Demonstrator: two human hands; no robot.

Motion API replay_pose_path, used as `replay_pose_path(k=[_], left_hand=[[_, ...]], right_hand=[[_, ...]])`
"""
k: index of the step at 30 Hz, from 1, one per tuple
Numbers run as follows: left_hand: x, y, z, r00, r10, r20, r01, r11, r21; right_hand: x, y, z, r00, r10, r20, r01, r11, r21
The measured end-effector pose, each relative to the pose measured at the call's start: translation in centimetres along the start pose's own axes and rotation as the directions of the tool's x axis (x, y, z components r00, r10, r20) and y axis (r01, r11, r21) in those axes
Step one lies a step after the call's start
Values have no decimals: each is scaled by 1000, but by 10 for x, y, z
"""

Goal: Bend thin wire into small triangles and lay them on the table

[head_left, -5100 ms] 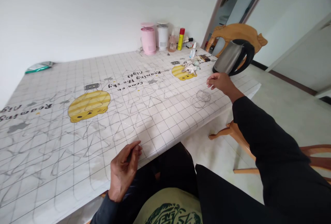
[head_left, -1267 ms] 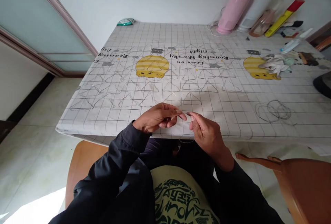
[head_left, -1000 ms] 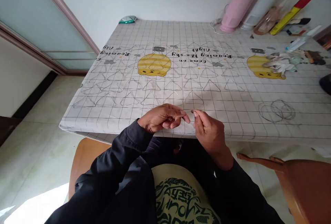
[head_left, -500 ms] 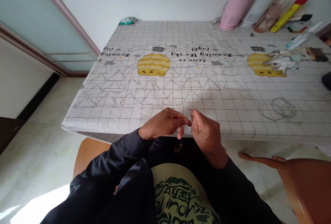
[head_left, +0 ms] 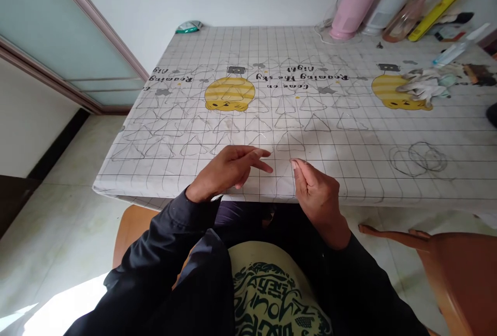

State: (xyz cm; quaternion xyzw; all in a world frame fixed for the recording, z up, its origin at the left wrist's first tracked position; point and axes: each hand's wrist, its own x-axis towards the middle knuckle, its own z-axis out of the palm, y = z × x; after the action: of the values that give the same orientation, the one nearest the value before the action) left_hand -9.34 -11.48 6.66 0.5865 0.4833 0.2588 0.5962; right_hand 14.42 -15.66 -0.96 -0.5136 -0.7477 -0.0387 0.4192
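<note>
My left hand (head_left: 229,168) hovers over the table's near edge with two fingers stretched out and apart, and nothing shows in it. To its right, my right hand (head_left: 318,191) is closed in a pinch of thumb and forefinger; whatever sits between the tips is too thin to make out. The hands are apart from each other. Just beyond them, several thin wire triangles (head_left: 289,142) lie in rows on the checked tablecloth (head_left: 361,162). A loose coil of thin wire (head_left: 419,160) rests on the cloth to the right.
At the back right stand a pink cylinder (head_left: 351,4), a white cylinder (head_left: 392,2) and a yellow-and-red box (head_left: 438,12). A crumpled cloth or glove (head_left: 425,85) lies nearer. A green packet (head_left: 189,27) sits at the back left. Right of me is a wooden chair (head_left: 462,268).
My hands, which were together at the fingertips, have come apart. The left has moved left and its fingers have straightened; the right has shifted slightly right, still pinched.
</note>
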Motion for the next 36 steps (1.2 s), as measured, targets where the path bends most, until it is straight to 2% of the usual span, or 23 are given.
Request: replay_pose_path(k=[3,6,8,10,11,13,15,17,20,22,26,31,36], left_hand=[[2,-1,4,1000,6,24,-6,1000,-8],[2,-5,17,998,28,56,-29,999,19],[1,-10,27,995,100,-10,-99,992,75],[-1,-15,36,972,210,-107,-188,964,186],[-2,-17,40,958,258,-128,-223,945,241],[-3,-19,43,951,292,-103,-254,925,281],[-3,-20,42,969,247,-29,-235,948,215],[-2,-19,41,987,162,22,-163,980,114],[-2,-18,42,998,47,36,-49,998,32],[-4,-19,43,999,13,31,-14,999,30],[-10,-16,37,998,21,59,-26,996,81],[-6,-1,25,991,130,-41,-122,980,154],[6,3,35,993,116,-38,-113,990,79]], right_hand=[[1,-2,-2,1000,17,11,-17,1000,15],[4,-4,-2,1000,24,-20,-24,1000,-6],[5,-5,-1,999,18,-47,-19,999,-36],[6,-5,0,998,18,-63,-21,998,-55],[7,-5,0,997,25,-68,-29,998,-59],[7,-5,1,996,55,-71,-59,996,-60],[8,-6,2,993,93,-67,-96,994,-48],[8,-7,3,990,131,-52,-132,991,-20],[8,-9,3,981,194,-15,-193,981,22],[8,-10,4,975,221,12,-221,974,43],[8,-9,3,980,196,39,-199,978,64],[7,-11,3,989,133,68,-140,985,98],[7,-14,5,992,95,79,-104,987,125]])
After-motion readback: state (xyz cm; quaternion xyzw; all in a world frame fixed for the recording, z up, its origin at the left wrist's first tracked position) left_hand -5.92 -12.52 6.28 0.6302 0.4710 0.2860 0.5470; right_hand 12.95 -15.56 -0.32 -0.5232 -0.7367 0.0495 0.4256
